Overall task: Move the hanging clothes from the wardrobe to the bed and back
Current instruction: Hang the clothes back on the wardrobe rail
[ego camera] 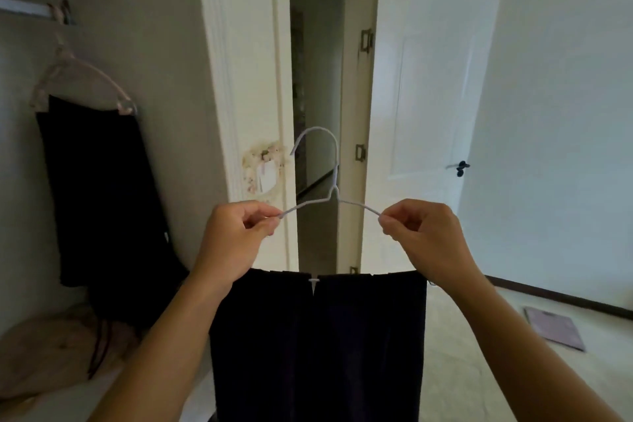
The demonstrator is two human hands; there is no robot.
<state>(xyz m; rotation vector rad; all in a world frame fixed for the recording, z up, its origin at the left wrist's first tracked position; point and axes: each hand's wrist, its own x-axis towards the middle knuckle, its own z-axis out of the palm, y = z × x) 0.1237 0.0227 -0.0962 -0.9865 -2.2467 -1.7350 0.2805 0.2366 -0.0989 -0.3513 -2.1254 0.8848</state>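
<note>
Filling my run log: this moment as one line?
left hand: pinches white hanger | right hand: pinches hanger | dark garment: hangs below

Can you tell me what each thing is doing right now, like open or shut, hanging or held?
white hanger: held up, pinched at both ends
left hand: pinching hanger
right hand: pinching hanger
dark garment: draped over hanger bar
door: open
pink hanger: hanging in wardrobe, holding dark clothes
</note>
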